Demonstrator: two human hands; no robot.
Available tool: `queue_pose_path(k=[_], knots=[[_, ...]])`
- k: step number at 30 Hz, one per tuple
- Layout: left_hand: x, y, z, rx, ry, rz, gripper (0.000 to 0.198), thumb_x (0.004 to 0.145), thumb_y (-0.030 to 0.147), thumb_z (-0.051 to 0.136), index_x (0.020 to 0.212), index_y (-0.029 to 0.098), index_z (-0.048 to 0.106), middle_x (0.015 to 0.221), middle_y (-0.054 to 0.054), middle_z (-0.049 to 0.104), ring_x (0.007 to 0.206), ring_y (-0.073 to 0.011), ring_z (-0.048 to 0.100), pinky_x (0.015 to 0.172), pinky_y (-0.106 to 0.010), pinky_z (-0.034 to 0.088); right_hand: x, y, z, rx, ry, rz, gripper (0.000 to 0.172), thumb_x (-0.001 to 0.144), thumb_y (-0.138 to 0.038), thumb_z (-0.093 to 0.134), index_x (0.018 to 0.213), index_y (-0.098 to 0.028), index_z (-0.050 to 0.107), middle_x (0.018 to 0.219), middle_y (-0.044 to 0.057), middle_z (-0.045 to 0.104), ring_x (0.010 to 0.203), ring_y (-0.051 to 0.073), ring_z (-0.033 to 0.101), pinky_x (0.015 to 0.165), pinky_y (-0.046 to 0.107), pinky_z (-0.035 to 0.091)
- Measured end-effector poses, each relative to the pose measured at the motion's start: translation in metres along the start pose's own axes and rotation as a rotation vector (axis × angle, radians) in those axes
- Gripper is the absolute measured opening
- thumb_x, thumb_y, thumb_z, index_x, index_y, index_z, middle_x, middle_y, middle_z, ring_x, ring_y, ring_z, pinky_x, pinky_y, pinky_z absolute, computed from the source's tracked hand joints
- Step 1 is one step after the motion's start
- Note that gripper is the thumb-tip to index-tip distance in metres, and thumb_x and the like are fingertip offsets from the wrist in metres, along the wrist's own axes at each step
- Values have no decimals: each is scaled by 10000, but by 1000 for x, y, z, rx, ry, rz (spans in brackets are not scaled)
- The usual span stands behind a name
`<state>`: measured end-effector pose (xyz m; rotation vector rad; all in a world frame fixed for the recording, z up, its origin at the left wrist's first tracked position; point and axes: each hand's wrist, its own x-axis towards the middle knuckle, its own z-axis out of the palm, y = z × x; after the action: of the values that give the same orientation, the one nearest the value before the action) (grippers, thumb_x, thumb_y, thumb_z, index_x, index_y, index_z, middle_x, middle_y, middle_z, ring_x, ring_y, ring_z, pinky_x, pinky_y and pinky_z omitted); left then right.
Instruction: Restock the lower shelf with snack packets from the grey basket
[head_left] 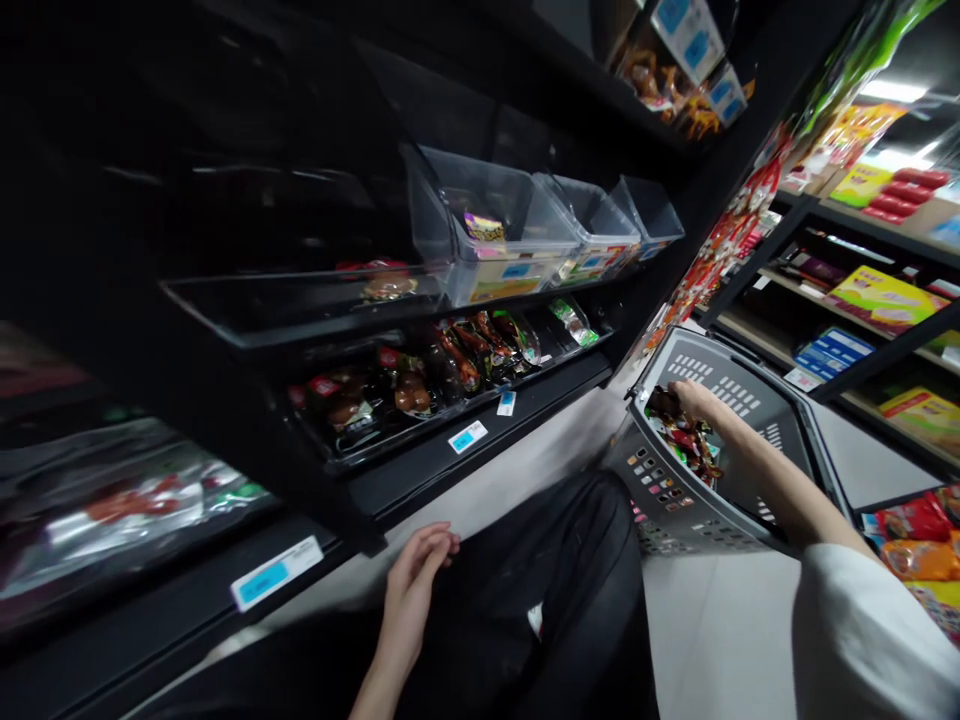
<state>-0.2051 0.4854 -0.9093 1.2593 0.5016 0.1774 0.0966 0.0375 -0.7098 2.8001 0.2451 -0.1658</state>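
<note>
My right hand [694, 398] reaches into a grey shopping basket [757, 400], its fingers bent down around a dark vacuum-sealed food packet [663, 404]. The fingertips are partly hidden. Below that hand lie several more shiny packets [694, 447] in brown, red and green, heaped along the basket's near left side. Over my dark trousers hangs my left hand [421, 560], fingers loosely bent, with nothing in it. It is nearest to the shelf's front edge.
On the low black shelf, a clear tray [352, 455] holds several sealed meat packets [480, 345]. Above it stand clear plastic bins [495, 200]. Price tags [468, 437] line the shelf edge. Shelves with boxes [832, 355] stand at right, bright snack bags [911, 530] at lower right.
</note>
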Motion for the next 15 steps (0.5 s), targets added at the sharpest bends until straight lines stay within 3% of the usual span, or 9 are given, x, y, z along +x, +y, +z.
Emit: queue_pose_path(k=[6,9,12,15], knots=[[-3,5,0,-37,-35,27,513,723,581,765,1029,179,678,880,-67,741,868,-241,674,750,-311,511,-22,0,-36,-119,78,104,364,822,-102,555,1149,-153,708,1007,157,740,944,251,692,785,284,470],[-2,6,-2,-57,-40,36,506,730,582,759,1029,182,680,881,-68,740,868,-246,672,749,-314,509,-38,0,-65,-168,175,135,419,852,-116,501,1227,-171,678,1078,174,735,995,289,694,803,324,488],[-1,4,-4,-74,-44,55,505,730,585,756,1029,184,686,889,-72,742,871,-254,675,743,-316,508,-61,-2,-105,-139,402,156,397,869,-153,490,1214,-186,683,1081,152,744,973,297,704,791,337,505],[1,1,-4,-84,-65,75,497,743,585,745,1036,188,684,869,-71,738,880,-258,677,740,-313,503,-88,-16,-139,-56,705,69,355,878,-156,475,1152,-177,701,1071,122,749,968,278,707,806,333,520]])
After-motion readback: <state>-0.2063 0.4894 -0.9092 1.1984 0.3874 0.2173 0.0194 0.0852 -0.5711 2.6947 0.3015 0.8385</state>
